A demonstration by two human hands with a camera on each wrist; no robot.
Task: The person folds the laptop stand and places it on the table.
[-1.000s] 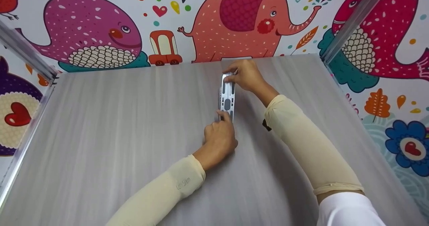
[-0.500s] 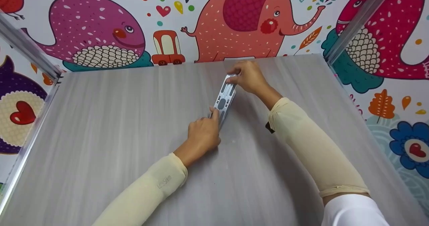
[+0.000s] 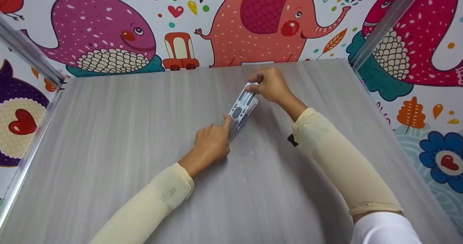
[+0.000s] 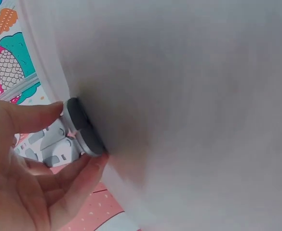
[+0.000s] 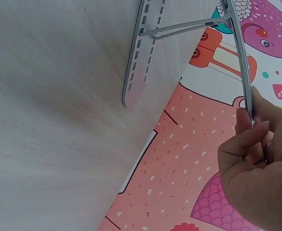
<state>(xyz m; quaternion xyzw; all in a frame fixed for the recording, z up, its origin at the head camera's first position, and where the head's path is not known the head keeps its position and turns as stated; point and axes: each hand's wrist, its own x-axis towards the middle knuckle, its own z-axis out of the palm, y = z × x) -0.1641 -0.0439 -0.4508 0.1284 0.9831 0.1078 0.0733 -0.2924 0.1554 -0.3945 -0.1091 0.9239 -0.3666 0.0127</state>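
A silver folding laptop stand (image 3: 237,112) with grey pads stands slanted over the table, between both hands. My left hand (image 3: 211,141) grips its near end; in the left wrist view, thumb and fingers lie on either side of two dark grey rubber ends (image 4: 85,127), close to the tabletop. Thumb and fingers of my right hand (image 3: 272,84) pinch the far tip of the upper bar (image 5: 241,55). Seen from the right wrist, that bar is raised away from a slotted lower bar (image 5: 137,72), and a thin hinged strut (image 5: 184,27) links the two.
The grey wood-grain tabletop (image 3: 126,128) extends around both hands. Behind it rises a wall (image 3: 220,5) printed with cartoon animals. Metal posts stand at the back left (image 3: 32,52) and back right (image 3: 387,26) corners.
The stand's near end has swung left with my left hand, turning it from straight to slanted. Its lower bar now shows apart from the upper one. My right hand has shifted slightly.
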